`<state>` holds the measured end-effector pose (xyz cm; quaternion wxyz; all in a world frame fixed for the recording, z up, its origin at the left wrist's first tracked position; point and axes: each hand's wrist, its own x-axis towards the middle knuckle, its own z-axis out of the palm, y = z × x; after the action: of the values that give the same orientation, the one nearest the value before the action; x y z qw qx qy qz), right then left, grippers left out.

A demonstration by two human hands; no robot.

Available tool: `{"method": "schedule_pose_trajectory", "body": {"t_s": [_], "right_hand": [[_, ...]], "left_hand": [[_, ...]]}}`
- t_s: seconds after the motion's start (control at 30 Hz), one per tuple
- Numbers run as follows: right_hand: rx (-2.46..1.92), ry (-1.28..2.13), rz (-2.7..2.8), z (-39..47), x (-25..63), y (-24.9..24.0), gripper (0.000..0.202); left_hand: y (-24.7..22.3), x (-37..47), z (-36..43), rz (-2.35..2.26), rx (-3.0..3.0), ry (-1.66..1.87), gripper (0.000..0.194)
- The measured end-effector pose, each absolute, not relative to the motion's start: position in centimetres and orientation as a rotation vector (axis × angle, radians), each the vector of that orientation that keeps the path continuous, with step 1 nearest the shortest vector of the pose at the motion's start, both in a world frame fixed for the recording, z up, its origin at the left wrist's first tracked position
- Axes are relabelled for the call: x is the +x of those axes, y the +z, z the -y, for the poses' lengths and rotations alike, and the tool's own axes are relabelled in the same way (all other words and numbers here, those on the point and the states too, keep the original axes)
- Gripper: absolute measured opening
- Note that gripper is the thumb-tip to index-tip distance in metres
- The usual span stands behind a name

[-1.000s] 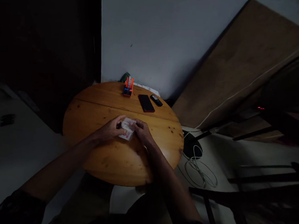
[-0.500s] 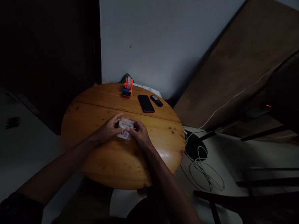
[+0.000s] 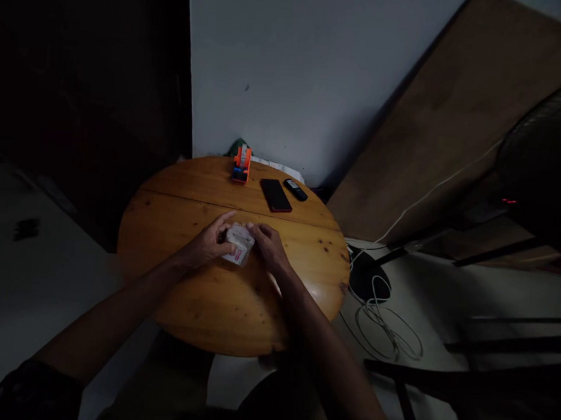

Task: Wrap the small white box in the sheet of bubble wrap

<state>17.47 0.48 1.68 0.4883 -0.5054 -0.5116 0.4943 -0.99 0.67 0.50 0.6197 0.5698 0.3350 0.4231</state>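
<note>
Over the middle of the round wooden table (image 3: 188, 230) is a small whitish packet (image 3: 239, 240) that looks like clear plastic, with pink-red print on its lower part. My left hand (image 3: 211, 240) grips its left side, the thumb lying across the front near the print. On the other side, my right hand (image 3: 267, 246) has its fingers closed at the packet's upper right corner. What is inside the packet is too blurred to make out.
An orange tape dispenser (image 3: 242, 163) stands at the table's back edge. Right of it lie a black smartphone (image 3: 276, 195) and a small keypad phone (image 3: 295, 189). A pale wall (image 3: 293, 78) rises behind. Looped white cable (image 3: 378, 317) lies on the floor at right.
My right hand has shifted from the packet's front and right side to its upper right corner, uncovering more of it. The packet has tilted slightly; my left hand keeps its hold.
</note>
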Motion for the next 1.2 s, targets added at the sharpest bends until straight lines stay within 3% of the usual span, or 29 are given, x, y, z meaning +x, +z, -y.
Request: {"method": "schedule_pose_trajectory", "body": {"t_s": [0.2, 0.43, 0.8, 1.2], "right_hand": [[-1.291, 1.273, 1.370, -1.5, 17.9, 2.4, 0.048], [-1.086, 1.111, 1.195, -1.6, 16.2, 0.9, 0.031], [-1.140, 1.047, 1.329, -0.1, 15.8, 1.2, 0.017], [-1.143, 0.827, 1.498, -0.1, 16.2, 0.4, 0.017]], "left_hand": [[0.3, -1.0, -0.7, -0.754, 1.345, 0.975, 0.099], [0.1, -1.1, -1.0, -0.826, 1.346, 0.964, 0.098], [0.6, -1.3, -1.0, -0.839, 1.202, 0.947, 0.099], [0.2, -1.2, -1.3, -1.011, 1.398, 0.947, 0.081]]}}
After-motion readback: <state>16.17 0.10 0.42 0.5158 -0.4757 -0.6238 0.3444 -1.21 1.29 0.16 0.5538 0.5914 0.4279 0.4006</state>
